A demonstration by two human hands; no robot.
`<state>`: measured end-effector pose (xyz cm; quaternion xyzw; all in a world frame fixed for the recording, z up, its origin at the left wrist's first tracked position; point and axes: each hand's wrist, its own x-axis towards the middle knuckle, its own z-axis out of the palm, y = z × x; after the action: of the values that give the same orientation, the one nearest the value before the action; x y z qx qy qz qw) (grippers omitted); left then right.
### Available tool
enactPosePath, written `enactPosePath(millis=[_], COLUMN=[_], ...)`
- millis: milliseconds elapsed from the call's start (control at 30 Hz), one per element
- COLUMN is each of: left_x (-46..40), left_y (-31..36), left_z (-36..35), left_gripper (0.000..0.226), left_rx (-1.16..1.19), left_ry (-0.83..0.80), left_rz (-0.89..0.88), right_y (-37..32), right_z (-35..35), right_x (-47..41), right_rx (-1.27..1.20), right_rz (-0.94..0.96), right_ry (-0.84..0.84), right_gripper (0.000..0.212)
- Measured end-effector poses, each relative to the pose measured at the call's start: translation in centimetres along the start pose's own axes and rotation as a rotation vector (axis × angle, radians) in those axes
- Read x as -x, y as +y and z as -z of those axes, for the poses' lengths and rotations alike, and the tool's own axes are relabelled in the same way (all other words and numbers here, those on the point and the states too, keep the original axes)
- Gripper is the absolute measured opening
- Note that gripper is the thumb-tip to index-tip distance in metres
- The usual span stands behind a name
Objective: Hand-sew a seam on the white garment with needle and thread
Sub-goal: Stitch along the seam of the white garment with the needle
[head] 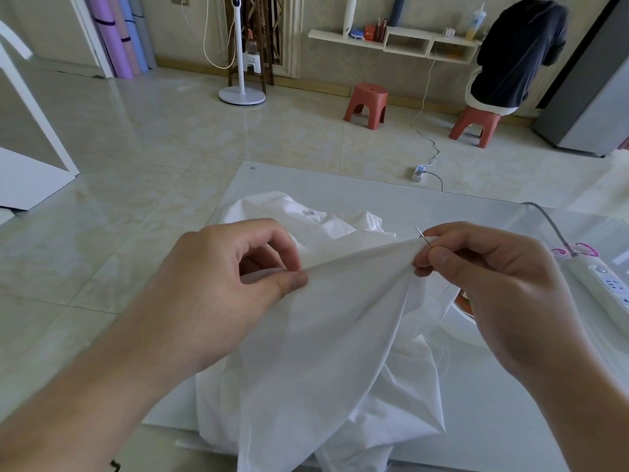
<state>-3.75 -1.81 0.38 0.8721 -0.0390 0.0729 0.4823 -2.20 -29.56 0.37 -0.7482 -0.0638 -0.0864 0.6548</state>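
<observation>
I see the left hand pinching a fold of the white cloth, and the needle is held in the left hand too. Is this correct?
Not quite. The left hand does pinch the fold of the white cloth, but the needle is held by the right hand, at the other end of the fold. The head view shows this.

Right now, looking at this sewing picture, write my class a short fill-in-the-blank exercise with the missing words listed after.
1. The right hand pinches a thin metal ____.
2. The left hand pinches a fold of the ____ garment.
3. The empty stool on the floor behind is ____ in colour.
4. The needle pokes up through the stretched ____.

Missing words: needle; white; red; fabric
</observation>
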Motion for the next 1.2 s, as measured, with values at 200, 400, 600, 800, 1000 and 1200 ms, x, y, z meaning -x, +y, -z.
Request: enactPosePath(millis=[200, 400, 600, 800, 1000, 1200], left_x=[-0.01, 0.30, 0.38, 0.16, -0.07, -0.07], left_y=[-0.08, 0.23, 0.32, -0.02, -0.36, -0.48], left_z=[-0.08, 0.04, -0.01, -0.10, -0.11, -0.17], left_gripper=[0.017, 0.019, 0.018, 0.016, 0.015, 0.016], left_rx=[-0.050, -0.061, -0.109, -0.090, -0.011, -0.003], left_ry=[-0.037, -0.029, -0.043, -0.063, -0.026, -0.070], left_rz=[-0.009, -0.036, -0.027, 0.025, 0.031, 0.018], right_y=[0.11, 0.21, 0.14, 0.15, 0.05, 0.14], right_z=[-0.08, 0.13, 0.18, 0.03, 0.01, 0.05], right_x=[-0.11, -0.27, -0.18, -0.22, -0.18, -0.18], right_rx=[0.012, 0.025, 0.015, 0.034, 0.028, 0.036], right_rz=[-0.026, -0.038, -0.039, -0.031, -0.014, -0.012], right_ry=[0.015, 0.032, 0.043, 0.036, 0.031, 0.030], right_gripper=[0.023, 0.026, 0.026, 0.028, 0.027, 0.027])
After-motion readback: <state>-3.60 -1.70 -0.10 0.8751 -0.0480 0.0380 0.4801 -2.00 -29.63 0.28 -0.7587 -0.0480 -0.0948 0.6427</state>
